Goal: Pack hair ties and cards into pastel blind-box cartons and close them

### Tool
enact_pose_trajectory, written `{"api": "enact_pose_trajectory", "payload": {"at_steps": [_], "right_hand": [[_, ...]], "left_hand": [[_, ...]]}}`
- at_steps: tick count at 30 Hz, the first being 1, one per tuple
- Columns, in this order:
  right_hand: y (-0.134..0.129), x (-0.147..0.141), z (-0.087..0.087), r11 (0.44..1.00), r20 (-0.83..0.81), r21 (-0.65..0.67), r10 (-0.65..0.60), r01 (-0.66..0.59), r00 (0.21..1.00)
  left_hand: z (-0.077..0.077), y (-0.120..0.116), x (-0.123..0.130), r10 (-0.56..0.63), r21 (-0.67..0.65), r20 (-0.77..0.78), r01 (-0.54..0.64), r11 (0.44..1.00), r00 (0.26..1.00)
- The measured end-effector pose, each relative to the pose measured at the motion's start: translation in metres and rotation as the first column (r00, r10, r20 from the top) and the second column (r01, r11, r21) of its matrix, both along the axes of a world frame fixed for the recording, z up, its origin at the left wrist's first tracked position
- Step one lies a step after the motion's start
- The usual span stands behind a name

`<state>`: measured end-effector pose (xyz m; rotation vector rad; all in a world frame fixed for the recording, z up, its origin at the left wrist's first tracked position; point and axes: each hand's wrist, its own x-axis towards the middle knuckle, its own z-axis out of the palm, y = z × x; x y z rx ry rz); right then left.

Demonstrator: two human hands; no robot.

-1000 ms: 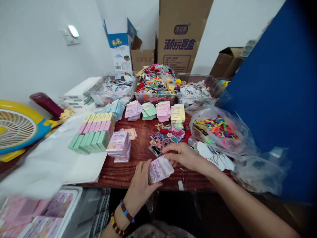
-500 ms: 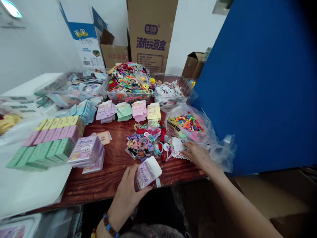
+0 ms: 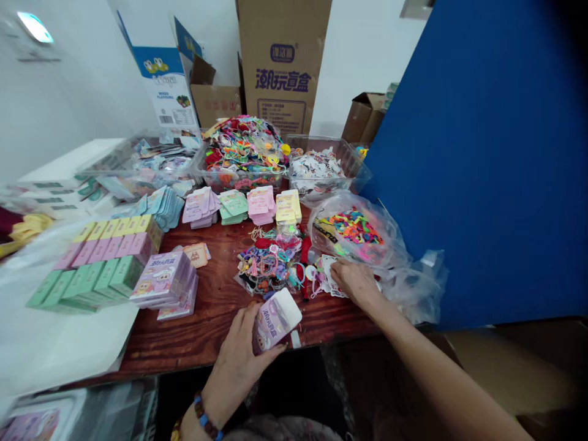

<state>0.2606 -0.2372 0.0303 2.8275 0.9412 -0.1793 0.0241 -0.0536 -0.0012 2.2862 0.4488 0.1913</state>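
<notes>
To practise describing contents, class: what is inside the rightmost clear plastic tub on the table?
The rightmost clear plastic tub holds a heap of small, mostly white cut-outs. What lies under the top layer is covered and cannot be seen.

The left hand [image 3: 241, 349] holds a small purple box [image 3: 274, 318] with its flap up, near the table's front edge. The right hand [image 3: 357, 283] touches white cutouts [image 3: 331, 278] beside a heap of colourful trinkets [image 3: 271, 262] and an open plastic bag [image 3: 361, 231].

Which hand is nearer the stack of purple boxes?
Left: your left hand is just right of the stack; your right hand is beyond the trinket pile.
</notes>
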Motion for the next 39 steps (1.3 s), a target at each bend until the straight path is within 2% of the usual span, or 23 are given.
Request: {"api": "enact_pose_trajectory", "payload": {"at_steps": [5, 13, 15, 16, 17, 18, 19, 21, 22, 23, 24, 25, 26, 28, 32, 34, 36, 39], "right_hand": [[-0.004, -0.002, -0.002, 0.999, -0.011, -0.017, 0.035, -0.035, 0.999], [-0.002, -0.002, 0.001, 1.000, 0.009, 0.011, 0.013, -0.013, 1.000], [-0.010, 0.000, 0.001, 0.996, 0.028, 0.090, -0.009, 0.007, 1.000], [-0.015, 0.001, 0.002, 0.984, 0.050, 0.177, -0.030, 0.020, 0.998], [-0.021, 0.003, 0.002, 0.954, 0.073, 0.299, -0.058, 0.034, 0.996], [-0.026, 0.005, 0.002, 0.893, 0.085, 0.447, -0.097, 0.049, 0.992], [-0.032, 0.007, 0.003, 0.798, 0.064, 0.599, -0.137, 0.072, 0.989], [-0.040, 0.009, 0.007, 0.553, -0.108, 0.813, -0.170, 0.186, 0.980], [-0.043, 0.008, 0.010, 0.438, -0.234, 0.855, -0.151, 0.277, 0.960], [-0.045, 0.006, 0.014, 0.351, -0.357, 0.859, -0.110, 0.372, 0.928], [-0.046, 0.003, 0.018, 0.298, -0.456, 0.841, -0.059, 0.452, 0.888], [-0.045, -0.002, 0.021, 0.280, -0.526, 0.815, -0.008, 0.507, 0.850], [-0.045, -0.007, 0.025, 0.289, -0.567, 0.795, 0.039, 0.534, 0.823], [-0.042, -0.018, 0.033, 0.364, -0.570, 0.788, 0.125, 0.497, 0.812], [-0.034, -0.033, 0.045, 0.577, -0.409, 0.798, 0.309, 0.173, 0.859], [-0.029, -0.038, 0.049, 0.651, -0.383, 0.756, 0.364, 0.062, 0.849], [-0.023, -0.042, 0.050, 0.684, -0.380, 0.730, 0.387, 0.015, 0.840], [-0.012, -0.046, 0.047, 0.663, -0.357, 0.749, 0.391, 0.010, 0.848]], "left_hand": [[0.001, -0.003, 0.004, 0.004, -0.019, -0.014, -0.005, 1.000, 1.000], [0.004, -0.005, 0.005, 0.012, -0.039, -0.012, -0.012, 0.999, 1.000], [0.003, -0.006, 0.006, 0.010, -0.038, -0.013, -0.010, 0.999, 1.000], [0.003, -0.007, 0.007, 0.002, -0.041, -0.013, -0.003, 0.999, 1.000], [0.003, -0.008, 0.008, -0.007, -0.044, -0.010, 0.007, 0.999, 1.000], [0.004, -0.009, 0.011, -0.021, -0.049, -0.006, 0.021, 0.999, 1.000], [0.005, -0.010, 0.015, -0.036, -0.053, -0.003, 0.035, 0.998, 0.999], [0.008, -0.013, 0.024, -0.045, -0.051, -0.003, 0.045, 0.998, 0.999], [0.010, -0.014, 0.028, -0.044, -0.041, -0.006, 0.044, 0.998, 0.999], [0.011, -0.016, 0.033, -0.044, -0.024, -0.008, 0.043, 0.999, 0.999], [0.013, -0.017, 0.037, -0.045, -0.003, -0.008, 0.045, 0.999, 0.999], [0.014, -0.019, 0.041, -0.050, 0.021, -0.004, 0.050, 0.999, 0.999], [0.015, -0.021, 0.044, -0.059, 0.043, 0.000, 0.059, 0.997, 0.998], [0.017, -0.023, 0.046, -0.090, 0.070, 0.002, 0.090, 0.994, 0.996], [0.021, -0.025, 0.045, -0.158, 0.136, -0.007, 0.158, 0.978, 0.987], [0.022, -0.025, 0.044, -0.185, 0.182, -0.013, 0.185, 0.966, 0.983], [0.022, -0.025, 0.044, -0.214, 0.199, -0.029, 0.216, 0.956, 0.976], [0.020, -0.027, 0.046, -0.228, 0.155, -0.049, 0.233, 0.960, 0.972]]}}
